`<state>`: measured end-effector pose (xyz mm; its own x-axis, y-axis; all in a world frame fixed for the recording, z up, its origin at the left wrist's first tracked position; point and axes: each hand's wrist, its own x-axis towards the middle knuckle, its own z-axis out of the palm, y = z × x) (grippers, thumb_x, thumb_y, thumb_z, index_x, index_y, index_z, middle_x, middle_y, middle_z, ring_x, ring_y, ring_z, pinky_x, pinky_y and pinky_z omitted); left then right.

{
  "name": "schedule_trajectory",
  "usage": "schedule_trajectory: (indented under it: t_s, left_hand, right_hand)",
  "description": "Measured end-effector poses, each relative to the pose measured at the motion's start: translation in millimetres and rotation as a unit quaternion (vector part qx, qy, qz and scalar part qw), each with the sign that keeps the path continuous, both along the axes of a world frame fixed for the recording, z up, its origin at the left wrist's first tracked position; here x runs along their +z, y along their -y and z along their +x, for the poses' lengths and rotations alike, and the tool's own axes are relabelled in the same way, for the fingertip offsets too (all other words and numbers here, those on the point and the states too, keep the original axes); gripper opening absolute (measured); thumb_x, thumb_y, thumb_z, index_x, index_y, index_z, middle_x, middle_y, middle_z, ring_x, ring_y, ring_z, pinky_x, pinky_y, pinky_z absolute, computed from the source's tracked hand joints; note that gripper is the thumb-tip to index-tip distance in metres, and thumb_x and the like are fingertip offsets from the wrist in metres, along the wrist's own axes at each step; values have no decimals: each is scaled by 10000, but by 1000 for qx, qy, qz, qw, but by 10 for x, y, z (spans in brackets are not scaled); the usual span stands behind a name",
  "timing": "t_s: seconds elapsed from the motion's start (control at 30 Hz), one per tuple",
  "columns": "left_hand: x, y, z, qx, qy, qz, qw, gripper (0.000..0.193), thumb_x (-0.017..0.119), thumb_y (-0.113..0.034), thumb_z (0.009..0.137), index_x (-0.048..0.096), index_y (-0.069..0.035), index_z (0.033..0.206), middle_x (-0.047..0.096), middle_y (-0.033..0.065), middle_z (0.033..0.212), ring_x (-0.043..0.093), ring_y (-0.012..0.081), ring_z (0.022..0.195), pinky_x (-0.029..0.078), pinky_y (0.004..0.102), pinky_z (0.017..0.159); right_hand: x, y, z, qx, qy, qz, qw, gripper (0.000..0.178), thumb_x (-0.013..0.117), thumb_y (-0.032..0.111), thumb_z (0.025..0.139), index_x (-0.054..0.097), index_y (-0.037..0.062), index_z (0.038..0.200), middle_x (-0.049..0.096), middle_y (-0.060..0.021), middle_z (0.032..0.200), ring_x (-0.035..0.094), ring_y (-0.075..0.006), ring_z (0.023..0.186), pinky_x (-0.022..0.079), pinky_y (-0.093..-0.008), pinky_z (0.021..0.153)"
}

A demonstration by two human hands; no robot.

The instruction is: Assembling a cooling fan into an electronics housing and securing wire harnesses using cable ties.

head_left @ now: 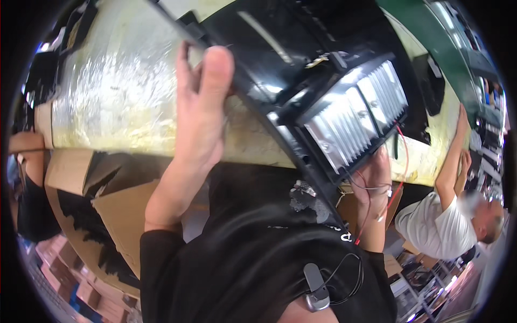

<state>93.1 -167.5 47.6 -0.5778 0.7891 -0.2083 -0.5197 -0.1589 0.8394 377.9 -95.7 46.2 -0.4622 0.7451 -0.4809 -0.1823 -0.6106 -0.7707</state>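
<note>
A large glossy black housing (253,48) is held tilted in front of me. On its near right part sit silver finned heat sinks (355,116) in a black frame. My left hand (202,113) grips the housing's long left edge, thumb up; part of the fingers is hidden at that edge. My right hand (375,175) holds the lower right side of the heat sink frame, its fingertips tucked out of sight beneath it. A thin red wire (405,161) and a dark wire hang from the frame past my right wrist.
Below the housing is a worktable (118,102) covered in shiny plastic film. Cardboard boxes (121,215) stand at its near left edge. A co-worker in a white shirt (433,226) is at the right; another person's arm (29,145) shows at far left.
</note>
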Motion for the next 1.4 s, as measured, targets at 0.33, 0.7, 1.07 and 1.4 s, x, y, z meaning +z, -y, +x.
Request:
schedule_trajectory:
  t_s: [0.33,0.7,1.07,1.4]
  left_hand:
    - [9,654,623,5,-130,-48,990,869,493,-521,949,61,-43,1531,242,204,1513,345,315,1344,305,436,1073]
    - [-252,213,1234,56,-40,-8,998,728,250,-604,1000,394,-21,1410,493,93,1388,478,225,1250,341,346,1082]
    - [1239,-1820,348,-99,-144,183,967,884,636,-162,854,88,-11,1531,488,122,1310,485,197,1145,372,318,1015]
    - [17,-4978,544,-111,-82,196,971,925,728,-242,707,291,1,1485,647,132,1087,602,179,941,481,281,858]
  right_hand:
    - [806,-157,1359,91,391,299,866,234,628,143,912,655,-66,1015,685,-81,802,618,-97,602,457,-158,527]
    - [256,-1397,-269,160,57,133,976,499,579,410,954,580,38,1287,662,-67,1136,635,-107,949,536,-270,785]
    - [1314,-2385,-458,54,-16,350,935,300,493,262,992,582,11,1129,650,-84,896,677,-190,771,592,-327,705]
    - [28,-4981,216,16,-14,288,957,284,469,151,971,580,-18,1171,639,-115,1053,632,-223,949,538,-359,848]
